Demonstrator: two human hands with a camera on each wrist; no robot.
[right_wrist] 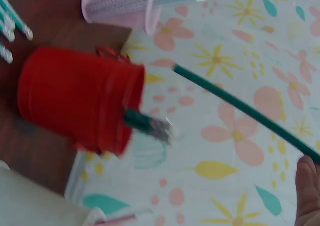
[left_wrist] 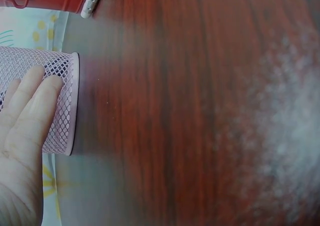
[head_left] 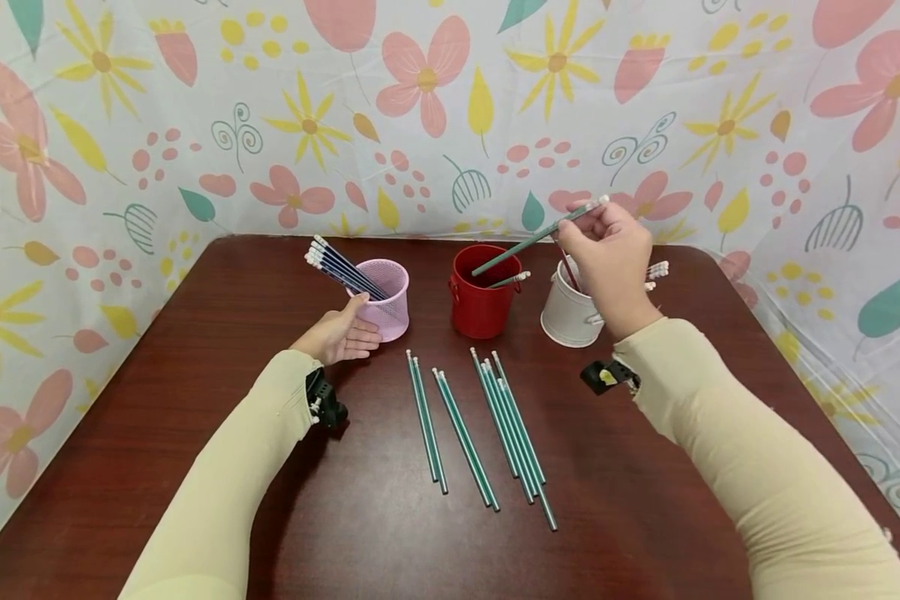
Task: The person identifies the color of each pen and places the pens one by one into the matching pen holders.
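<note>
In the head view my right hand [head_left: 607, 250] pinches a green pencil [head_left: 528, 243] near its eraser end, slanted with its lower tip over the mouth of the red bucket [head_left: 482, 308]. Another green pencil [right_wrist: 142, 122] leans inside that bucket, eraser end out. My left hand [head_left: 339, 333] rests against the side of the pink mesh cup [head_left: 386, 312], its thumb up at the rim. The left wrist view shows its fingers [left_wrist: 37, 104] laid straight along the mesh. Several dark blue pencils [head_left: 345, 271] lean in the mesh cup.
To the right stands a white bucket [head_left: 570, 317] with pencils in it, partly behind my right hand. Several green pencils [head_left: 461, 437] lie in loose groups on the dark brown table [head_left: 345, 517], erasers away from me. A floral cloth [head_left: 420, 167] hangs behind the table.
</note>
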